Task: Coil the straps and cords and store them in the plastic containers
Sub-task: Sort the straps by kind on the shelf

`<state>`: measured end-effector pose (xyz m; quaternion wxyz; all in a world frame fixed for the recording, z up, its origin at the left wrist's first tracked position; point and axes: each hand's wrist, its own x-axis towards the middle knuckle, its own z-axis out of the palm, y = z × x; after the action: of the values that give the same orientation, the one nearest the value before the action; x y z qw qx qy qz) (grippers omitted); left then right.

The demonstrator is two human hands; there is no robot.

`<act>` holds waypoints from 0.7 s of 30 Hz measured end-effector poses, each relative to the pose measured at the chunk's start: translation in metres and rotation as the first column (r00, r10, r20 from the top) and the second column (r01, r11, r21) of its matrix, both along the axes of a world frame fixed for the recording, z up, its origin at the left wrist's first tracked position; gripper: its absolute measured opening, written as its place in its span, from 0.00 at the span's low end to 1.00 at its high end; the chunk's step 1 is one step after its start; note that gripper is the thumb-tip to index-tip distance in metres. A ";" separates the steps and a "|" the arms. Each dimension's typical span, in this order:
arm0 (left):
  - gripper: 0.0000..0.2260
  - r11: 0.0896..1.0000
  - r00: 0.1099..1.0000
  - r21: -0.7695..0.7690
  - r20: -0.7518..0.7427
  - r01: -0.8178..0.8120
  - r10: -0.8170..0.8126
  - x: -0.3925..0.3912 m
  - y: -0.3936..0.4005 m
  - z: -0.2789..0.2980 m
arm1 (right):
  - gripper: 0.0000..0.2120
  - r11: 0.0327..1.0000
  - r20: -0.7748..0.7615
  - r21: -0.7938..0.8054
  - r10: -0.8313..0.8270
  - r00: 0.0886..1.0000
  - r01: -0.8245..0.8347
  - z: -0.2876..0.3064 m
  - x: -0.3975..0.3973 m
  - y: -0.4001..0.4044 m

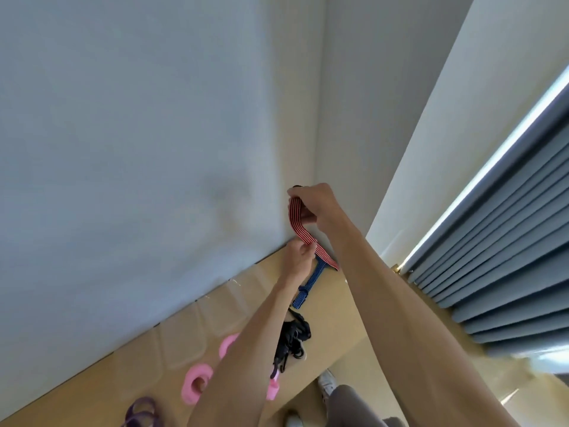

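Observation:
A red strap with dark stripes (pixel 300 229) hangs in a loop between both hands above the far end of the wooden table (pixel 335 306). My right hand (pixel 317 208) pinches its upper end against the wall corner. My left hand (pixel 297 257) grips the strap lower down. Its loose tail runs down to the table. A blue striped strap (pixel 308 286) lies flat just below my left hand. Clear plastic containers (pixel 181 331) stand in a row along the wall.
A black tangle of cords (pixel 292 337) lies mid-table beside my left forearm. Pink coiled rolls (pixel 197 383) and a purple strap (pixel 141 411) sit nearer me. Grey curtains (pixel 498 272) hang to the right. A white shoe (pixel 328 383) is on the floor below.

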<state>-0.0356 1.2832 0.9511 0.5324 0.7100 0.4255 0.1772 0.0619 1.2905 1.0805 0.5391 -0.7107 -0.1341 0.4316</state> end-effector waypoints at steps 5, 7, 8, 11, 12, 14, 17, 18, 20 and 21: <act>0.10 0.993 0.975 -0.009 0.191 -0.116 0.115 -0.028 -0.002 0.028 | 0.07 0.980 0.093 -0.001 -0.197 0.976 0.198 -0.002 -0.012 -0.024; 0.10 0.980 0.929 -0.114 0.318 -0.162 0.190 -0.041 0.004 0.048 | 0.08 0.970 0.102 -0.029 -0.239 0.966 0.243 -0.010 -0.014 -0.036; 0.12 0.971 0.900 -0.165 0.374 -0.173 0.224 -0.047 0.006 0.061 | 0.08 0.964 0.095 -0.046 -0.256 0.962 0.261 -0.016 -0.016 -0.042; 0.13 0.972 0.862 -0.150 0.451 -0.183 0.232 -0.060 0.010 0.102 | 0.08 0.957 0.050 -0.086 -0.272 0.961 0.276 -0.034 -0.025 -0.058; 0.11 0.980 0.863 -0.105 0.465 -0.170 0.199 -0.062 0.009 0.114 | 0.09 0.959 0.024 -0.094 -0.267 0.964 0.268 -0.040 -0.028 -0.063; 0.05 0.992 0.870 0.005 0.482 -0.127 0.109 -0.064 0.005 0.134 | 0.09 0.962 -0.029 -0.132 -0.244 0.969 0.238 -0.048 -0.034 -0.071; 0.02 0.983 0.889 0.127 0.453 -0.132 0.061 -0.063 -0.004 0.155 | 0.10 0.967 -0.157 -0.183 -0.209 0.965 0.179 -0.056 -0.040 -0.081; 0.02 0.978 0.894 0.149 0.443 -0.144 0.064 -0.062 -0.007 0.161 | 0.11 0.968 -0.184 -0.186 -0.204 0.961 0.170 -0.057 -0.040 -0.083; 0.01 0.978 0.895 0.141 0.440 -0.151 0.074 -0.061 -0.013 0.172 | 0.10 0.971 -0.171 -0.189 -0.181 0.969 0.148 -0.056 -0.036 -0.086; 0.01 0.983 0.892 0.114 0.445 -0.145 0.080 -0.060 -0.016 0.178 | 0.09 0.972 -0.146 -0.189 -0.166 0.975 0.137 -0.054 -0.033 -0.087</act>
<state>-0.0958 1.2674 1.1287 0.5508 0.6624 0.3212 0.3933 0.0293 1.2030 1.0268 0.5140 -0.7271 0.0035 0.4551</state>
